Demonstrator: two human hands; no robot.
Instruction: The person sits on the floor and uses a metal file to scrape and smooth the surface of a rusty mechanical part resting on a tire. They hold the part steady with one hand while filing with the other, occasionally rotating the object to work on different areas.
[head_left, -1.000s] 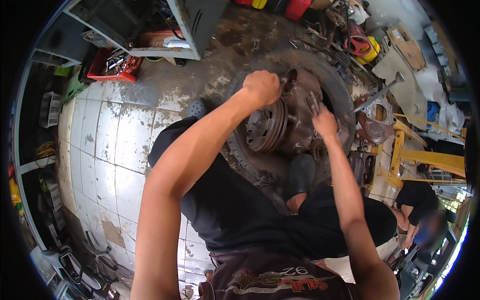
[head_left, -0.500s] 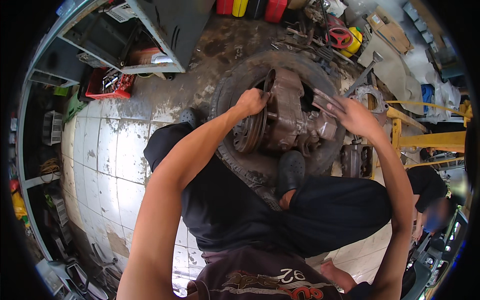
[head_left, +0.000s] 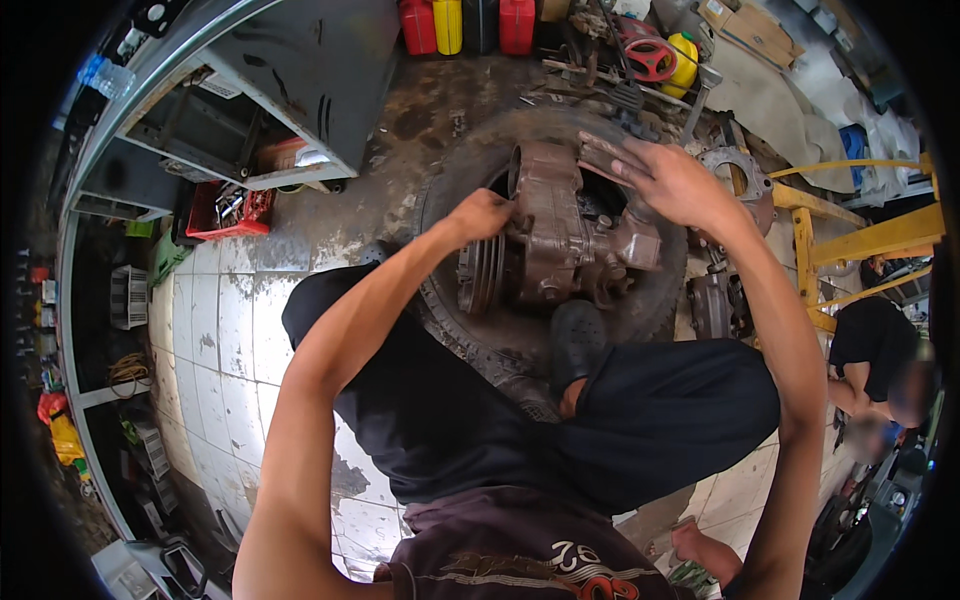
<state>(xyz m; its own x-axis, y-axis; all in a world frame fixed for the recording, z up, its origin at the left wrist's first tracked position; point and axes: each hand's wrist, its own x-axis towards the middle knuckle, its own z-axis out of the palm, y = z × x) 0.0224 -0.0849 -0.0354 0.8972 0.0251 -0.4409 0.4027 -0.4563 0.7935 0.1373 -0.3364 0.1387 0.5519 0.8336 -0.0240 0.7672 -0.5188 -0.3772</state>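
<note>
A brown, grimy metal machine unit (head_left: 548, 220) rests on a large tyre (head_left: 440, 320) lying flat on the floor. Its grooved pulley (head_left: 482, 275) is at the left side. My left hand (head_left: 480, 216) is closed at the unit's upper left edge, just above the pulley; the fingertips are partly hidden. Over the unit's upper right, my right hand (head_left: 665, 180) holds a flat, brownish bar-like piece (head_left: 600, 155), its kind unclear. A dark clog (head_left: 578, 340) on my foot stands against the near side of the tyre.
A red crate of tools (head_left: 230, 212) stands by a grey metal cabinet (head_left: 310, 90) at left. Beyond the tyre are jerrycans (head_left: 448, 27) and scrap parts. Metal castings (head_left: 735, 180) and a yellow frame (head_left: 875, 235) lie right. Another person (head_left: 875, 345) crouches at far right.
My right hand has moved up and left with the flat piece, nearer the top of the unit. My left hand stays at the unit's edge. The whole view has shifted slightly.
</note>
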